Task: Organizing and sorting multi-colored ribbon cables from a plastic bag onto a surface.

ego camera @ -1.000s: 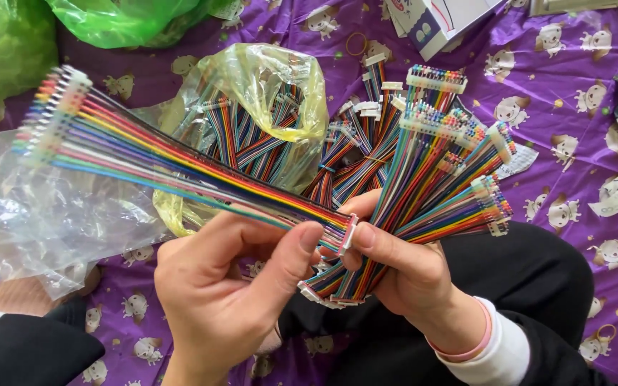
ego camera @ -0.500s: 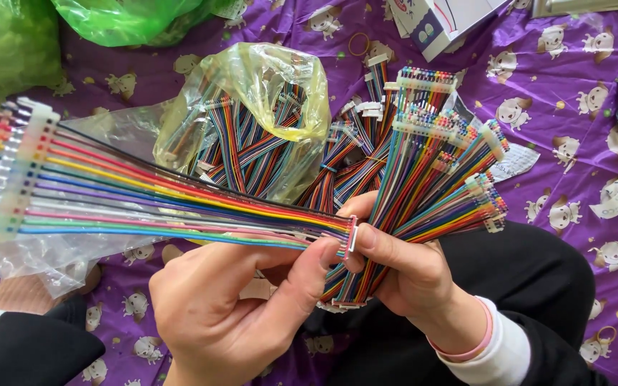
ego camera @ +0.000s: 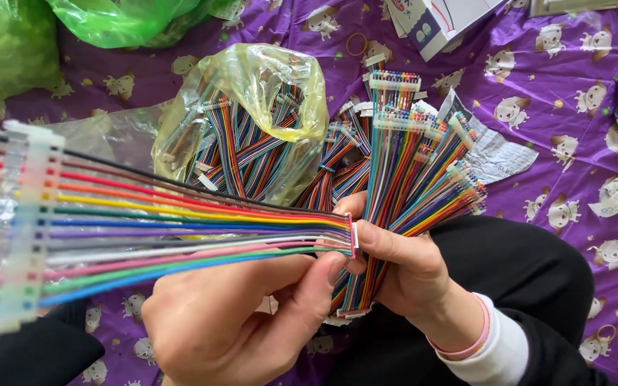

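Purple cartoon-print sheet (ego camera: pixel 538 64), green bags (ego camera: pixel 8 50), yellow cable bag (ego camera: pixel 266 93), boxes (ego camera: pixel 438 21)

Left hand (ego camera: pixel 230 322) raised low in view, palm turned toward camera, thumb pressed up against right thumb. Right hand (ego camera: pixel 402 268) just right of left hand, fingers curled closed, wrist bent, sleeve pushed back.

Rainbow-striped ribbon cables (ego camera: pixel 409 179) over a purple cartoon-printed cloth (ego camera: pixel 552 93), beside yellow (ego camera: pixel 280 78) and green plastic bags (ego camera: pixel 8 43).

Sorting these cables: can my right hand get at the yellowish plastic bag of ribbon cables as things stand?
Probably not: the right hand is full, gripping a bundle of rainbow cables, though the bag lies close behind.
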